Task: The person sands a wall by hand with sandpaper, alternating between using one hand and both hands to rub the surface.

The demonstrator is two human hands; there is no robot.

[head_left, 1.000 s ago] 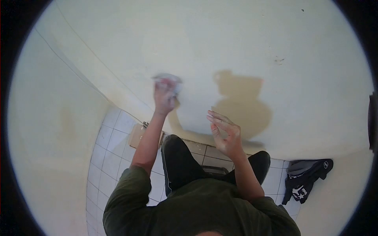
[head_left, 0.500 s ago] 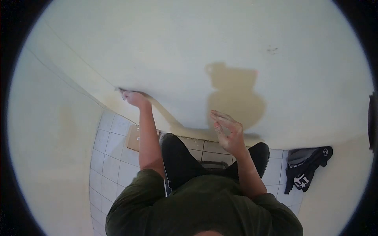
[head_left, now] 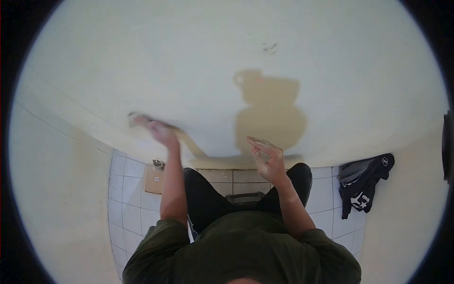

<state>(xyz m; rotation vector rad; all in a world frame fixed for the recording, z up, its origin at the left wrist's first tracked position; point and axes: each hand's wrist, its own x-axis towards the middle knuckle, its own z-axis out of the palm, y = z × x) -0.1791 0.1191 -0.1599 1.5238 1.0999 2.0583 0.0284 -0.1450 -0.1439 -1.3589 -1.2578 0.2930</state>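
My left hand reaches to the pale wall at the left and is smeared by motion. Its fingers close on a thin, flat greyish piece pressed against or very near the wall; its exact kind is blurred. In front of my body, my right hand is raised with nothing visible in it. Its fingers stretch out side by side, and the thumb bends toward them across a gap. Whitish dust or paste coats these fingers.
A cardboard box lies on the tiled floor by my left knee, with a small dark object beside it. Dark clothing lies at the right near the side wall. Dark marks show on the wall, and my shadow falls across it.
My left hand has moved slightly down and left along the wall with the flat piece. The view has shifted, bringing more of the box into sight. My right hand keeps its pose.
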